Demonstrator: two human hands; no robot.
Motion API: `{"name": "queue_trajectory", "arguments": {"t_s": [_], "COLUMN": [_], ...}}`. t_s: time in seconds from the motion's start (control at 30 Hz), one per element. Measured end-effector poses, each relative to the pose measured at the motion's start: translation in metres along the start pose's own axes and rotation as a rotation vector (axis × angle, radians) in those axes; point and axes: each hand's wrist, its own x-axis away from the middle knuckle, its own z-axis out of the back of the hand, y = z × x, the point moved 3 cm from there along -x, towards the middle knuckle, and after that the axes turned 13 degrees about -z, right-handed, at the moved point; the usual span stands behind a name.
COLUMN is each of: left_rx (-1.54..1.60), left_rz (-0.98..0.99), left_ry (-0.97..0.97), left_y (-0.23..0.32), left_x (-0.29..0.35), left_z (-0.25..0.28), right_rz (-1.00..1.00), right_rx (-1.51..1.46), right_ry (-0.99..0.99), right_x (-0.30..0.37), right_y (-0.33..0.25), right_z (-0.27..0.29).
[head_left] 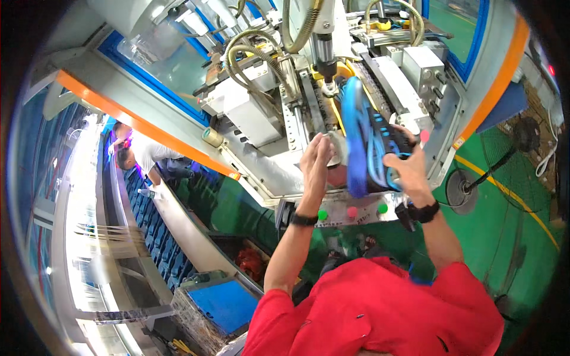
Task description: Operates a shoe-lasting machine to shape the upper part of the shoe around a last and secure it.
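A shoe [380, 139] with a black and light-blue upper, blue laces and a blue sole is tilted up in front of a machine [279, 148], its sole facing left. My right hand [409, 163] grips it by the upper, with fingers and thumb wrapped round the near end. To the left of the sole, my left hand [316, 163] is held up with its fingers stretched out and nothing in it; a small gap shows between it and the shoe. Just beyond the shoe, a vertical metal rod [325, 56] comes down over a yellow part of the machine.
Green and red buttons [352, 212] line the machine's front edge. Orange-edged frames [148, 127] flank the opening. A floor fan [525, 136] stands at right. At left runs a conveyor [178, 219], where another person [151, 151] bends over. A blue-topped box [222, 302] sits nearby.
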Motion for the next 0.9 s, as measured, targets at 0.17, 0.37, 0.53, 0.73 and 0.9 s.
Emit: {"name": "queue_trajectory", "arguments": {"t_s": [0.17,0.37,0.53,0.73,0.9], "left_rx": [-0.739,-1.095,-0.976,0.09,-0.017], "left_rz": [-0.091,-0.189,-0.191,0.294,0.294], "left_ry": [0.033,0.077,0.159,0.308,0.247], "left_y": [-0.094,-0.162,-0.156,-0.113,-0.01], "left_x": [-0.134,-0.218,-0.233,-0.167,-0.046], "left_z": [-0.021,-0.027,0.001,0.058,0.11], "right_rz": [0.074,0.038,0.109,-0.116,-0.271], "right_rx": [0.087,0.248,0.417,0.991,1.197], "right_ry": [0.223,0.51,0.6,0.256,0.007], "right_x": [-0.032,-0.045,-0.112,-0.251,-0.327], "right_y": [-0.009,-0.003,-0.033,-0.078,-0.025], "right_z": [0.055,0.09,0.082,-0.009,-0.118]}}
